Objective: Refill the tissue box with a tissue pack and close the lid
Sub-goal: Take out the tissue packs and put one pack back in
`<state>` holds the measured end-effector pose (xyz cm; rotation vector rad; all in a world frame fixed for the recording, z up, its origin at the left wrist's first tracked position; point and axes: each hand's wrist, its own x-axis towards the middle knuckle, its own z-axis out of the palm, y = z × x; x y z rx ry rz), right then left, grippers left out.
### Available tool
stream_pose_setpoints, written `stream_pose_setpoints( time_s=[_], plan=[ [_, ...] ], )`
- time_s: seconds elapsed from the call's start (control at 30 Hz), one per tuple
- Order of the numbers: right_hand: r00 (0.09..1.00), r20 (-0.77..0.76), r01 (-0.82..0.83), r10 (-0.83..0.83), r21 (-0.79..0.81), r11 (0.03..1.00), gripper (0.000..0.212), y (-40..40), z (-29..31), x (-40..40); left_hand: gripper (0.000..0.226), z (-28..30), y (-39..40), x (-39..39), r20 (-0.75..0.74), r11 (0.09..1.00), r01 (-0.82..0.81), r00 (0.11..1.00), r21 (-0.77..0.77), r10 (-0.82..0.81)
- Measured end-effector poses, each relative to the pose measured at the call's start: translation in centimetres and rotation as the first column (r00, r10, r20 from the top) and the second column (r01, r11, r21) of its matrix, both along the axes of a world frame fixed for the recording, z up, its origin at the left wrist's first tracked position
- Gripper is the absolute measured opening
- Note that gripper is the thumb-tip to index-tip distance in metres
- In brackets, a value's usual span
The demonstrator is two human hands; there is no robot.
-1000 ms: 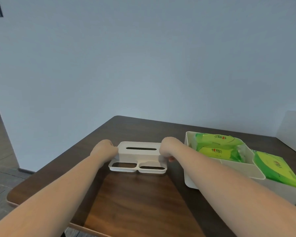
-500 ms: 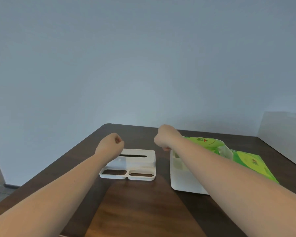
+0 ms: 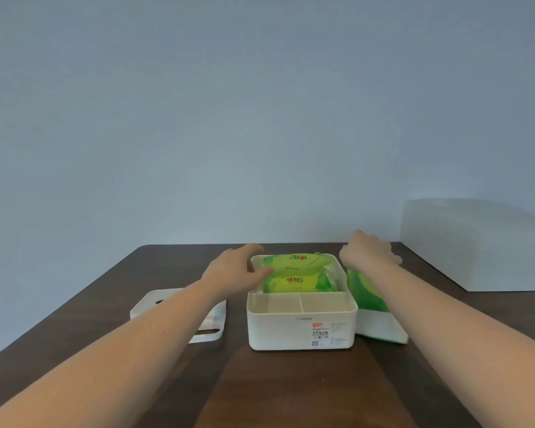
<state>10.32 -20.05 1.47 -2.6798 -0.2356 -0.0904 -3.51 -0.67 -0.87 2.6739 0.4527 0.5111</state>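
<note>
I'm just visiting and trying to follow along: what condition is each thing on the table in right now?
Tissue box: open, lid off, front compartments empty.
Lid: flat on the table, left of the box.
Green packs: in the box's rear compartment.
Spare pack: outside, against the box's right side.
Left hand: open, at the box's left rim.
Right hand: curled above the spare pack.

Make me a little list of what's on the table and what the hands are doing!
box: white tissue box, open, no lid on it
inside box: green tissue packs in the back compartment; two front compartments empty
lid: white lid lying on the table, left of the box
spare pack: green tissue pack right of the box
left hand: open, at the box's left rim
right hand: over the spare pack; grip unclear
</note>
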Motion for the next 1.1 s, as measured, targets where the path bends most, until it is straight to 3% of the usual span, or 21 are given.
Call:
stream_pose_setpoints(
  time_s=[0.13, 0.23, 0.33, 0.4, 0.47, 0.53, 0.6, 0.8, 0.93, 1.1],
  plan=[
    [0.984, -0.179, -0.024, -0.001, -0.139, 0.990, 0.070, -2.3, -2.1, 1.8, 0.055, -0.4, -0.6, 1.3, -0.097, 0.995, 0.012, 0.995, 0.104, -0.002],
    [0.965, -0.252, -0.129, 0.068, -0.235, 0.963, 0.091, -2.7, -2.7, 1.8, 0.041, -0.4, -1.4, 1.9, -0.108, 0.998, 0.006, 0.994, 0.066, 0.001],
    [0.942, -0.319, -0.180, 0.101, -0.230, 0.956, 0.100, -3.1, -2.8, 1.9, 0.025, -0.4, -1.8, 2.5, -0.040, 0.999, -0.032, 0.999, 0.014, 0.033],
    [0.930, -0.355, -0.180, 0.097, -0.207, 0.962, 0.102, -3.3, -2.6, 2.3, 0.020, 0.0, -1.9, 2.8, 0.045, 0.996, -0.046, 0.998, -0.070, 0.049],
    [0.925, -0.370, -0.170, 0.086, -0.201, 0.965, 0.102, -3.2, -2.9, 2.9, 0.013, 0.8, -1.8, 3.1, 0.137, 0.962, -0.030, 0.988, -0.270, 0.069],
    [0.929, -0.362, -0.162, 0.076, -0.213, 0.964, 0.107, -2.8, -3.7, 3.3, 0.006, 1.9, -1.6, 3.1, 0.215, 0.884, 0.018, 0.972, -0.468, 0.094],
    [0.944, -0.326, -0.139, 0.054, -0.244, 0.960, 0.114, -2.5, -4.6, 3.7, 0.005, 2.9, -1.2, 3.0, 0.285, 0.821, 0.058, 0.950, -0.568, 0.130],
    [0.960, -0.277, -0.093, 0.030, -0.216, 0.972, 0.103, -2.3, -5.5, 5.0, 0.009, 3.2, 1.2, 4.2, 0.470, 0.805, -0.001, 0.811, -0.594, 0.348],
    [0.969, -0.247, -0.060, 0.019, -0.158, 0.986, 0.096, -2.3, -4.6, 5.3, 0.012, 1.6, 3.6, 4.8, 0.434, 0.797, -0.170, 0.763, -0.580, 0.478],
    [0.996, -0.077, -0.035, 0.040, 0.069, 0.997, 0.093, -2.1, -1.7, 5.6, 0.017, -0.9, 6.2, 5.6, 0.319, 0.796, -0.294, 0.800, -0.530, 0.508]
  ],
)
